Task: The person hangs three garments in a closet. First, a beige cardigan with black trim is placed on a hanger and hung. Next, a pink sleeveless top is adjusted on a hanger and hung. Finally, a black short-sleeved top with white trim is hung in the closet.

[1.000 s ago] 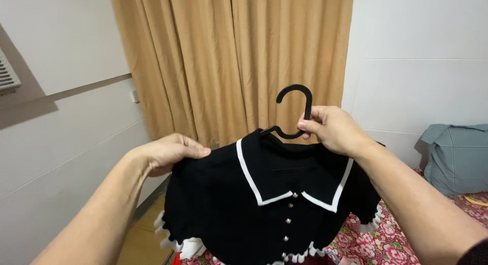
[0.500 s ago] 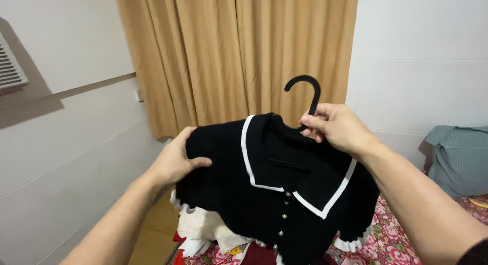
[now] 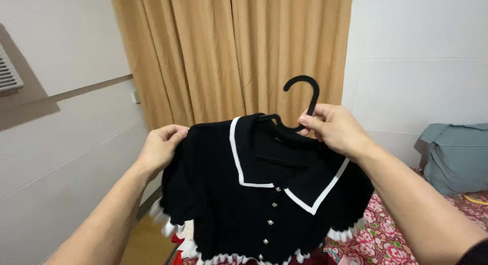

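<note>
I hold up a black short-sleeved top with a white-edged collar, small silvery buttons and white ruffled hems. It hangs on a black plastic hanger whose hook sticks up above the collar. My right hand grips the hanger's neck just below the hook. My left hand pinches the top's left shoulder and holds it out to the side.
Tan curtains hang straight ahead between pale walls. A bed with a red floral cover lies at the lower right, with a grey-blue pillow against the wall. More light-coloured clothes show below the top.
My left hand has slid from the front of the top's left side up to its shoulder. The top hangs flatter and more spread out. My right hand stays on the hanger.
</note>
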